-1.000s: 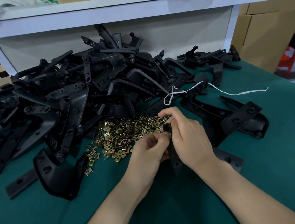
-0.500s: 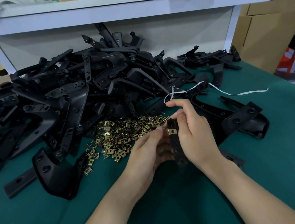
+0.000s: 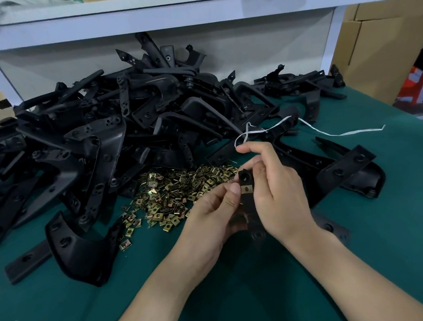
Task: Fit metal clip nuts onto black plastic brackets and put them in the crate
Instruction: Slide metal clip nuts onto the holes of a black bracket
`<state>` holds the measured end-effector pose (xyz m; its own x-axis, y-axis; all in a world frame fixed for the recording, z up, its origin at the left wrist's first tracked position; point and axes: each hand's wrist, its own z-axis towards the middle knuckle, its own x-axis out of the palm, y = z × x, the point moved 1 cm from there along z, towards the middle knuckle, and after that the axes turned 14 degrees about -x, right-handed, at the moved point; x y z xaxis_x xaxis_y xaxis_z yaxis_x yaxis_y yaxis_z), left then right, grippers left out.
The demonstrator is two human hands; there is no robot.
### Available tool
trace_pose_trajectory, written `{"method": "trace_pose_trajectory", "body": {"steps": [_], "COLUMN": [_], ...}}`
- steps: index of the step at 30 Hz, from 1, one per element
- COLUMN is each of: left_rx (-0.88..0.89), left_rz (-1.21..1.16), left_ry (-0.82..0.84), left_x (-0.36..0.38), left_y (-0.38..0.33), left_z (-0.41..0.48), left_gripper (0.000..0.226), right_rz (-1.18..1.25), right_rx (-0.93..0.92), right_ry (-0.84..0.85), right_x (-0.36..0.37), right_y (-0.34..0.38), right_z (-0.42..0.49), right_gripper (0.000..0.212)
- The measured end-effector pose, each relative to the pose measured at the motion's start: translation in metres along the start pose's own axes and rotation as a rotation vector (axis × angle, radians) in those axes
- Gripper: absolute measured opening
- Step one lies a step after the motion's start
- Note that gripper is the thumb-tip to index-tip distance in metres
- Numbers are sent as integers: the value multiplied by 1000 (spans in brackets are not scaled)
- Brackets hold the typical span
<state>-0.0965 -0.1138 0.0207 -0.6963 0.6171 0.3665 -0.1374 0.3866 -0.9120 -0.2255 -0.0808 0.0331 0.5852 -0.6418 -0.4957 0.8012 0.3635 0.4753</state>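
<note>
Two hands (image 3: 211, 211) (image 3: 281, 197), one string (image 3: 341, 134), heaped brackets (image 3: 126, 132) and nuts (image 3: 167, 197)

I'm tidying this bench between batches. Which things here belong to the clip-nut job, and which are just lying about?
Job: narrow black plastic bracket held in left hand and right hand; brass-coloured metal clip nut fitted on it; loose pile of brass-coloured clip nuts; heap of black plastic brackets.
Lying about: thin white string; brown cardboard boxes. No crate is in view.

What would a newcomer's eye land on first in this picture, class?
The left hand and right hand at centre hold a black bracket with a brass-coloured clip nut on it. Behind them lie a big heap of brackets and loose clip nuts on the green table.
</note>
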Motion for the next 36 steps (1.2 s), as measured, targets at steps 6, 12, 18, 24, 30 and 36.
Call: {"method": "trace_pose_trajectory", "body": {"steps": [6, 12, 18, 24, 30, 36], "left_rx": [40, 39, 302, -54, 42, 160], "left_rz": [111, 124, 826, 1557, 1598, 1540], "left_ry": [11, 21, -500, -779, -828, -864], "left_x": [-7, -9, -22, -51, -55, -53], "left_y": [-1, 0, -16, -13, -16, -14], "left_z": [-3, -2, -10, -6, -5, -4], "left_gripper": [21, 22, 21, 71, 35, 21], "right_rz": [-60, -43, -5, 59, 11, -2], "right_rx": [-94, -78, -32, -20, -73, -58], "right_ry": [-52, -47, 14, 165, 186, 208], "right_x": [0, 0, 2, 7, 12, 13], "right_y": [5, 4, 0, 0, 2, 2], "right_z": [-5, -4, -3, -3, -6, -6], "right_gripper": [34, 33, 33, 34, 34, 34]}}
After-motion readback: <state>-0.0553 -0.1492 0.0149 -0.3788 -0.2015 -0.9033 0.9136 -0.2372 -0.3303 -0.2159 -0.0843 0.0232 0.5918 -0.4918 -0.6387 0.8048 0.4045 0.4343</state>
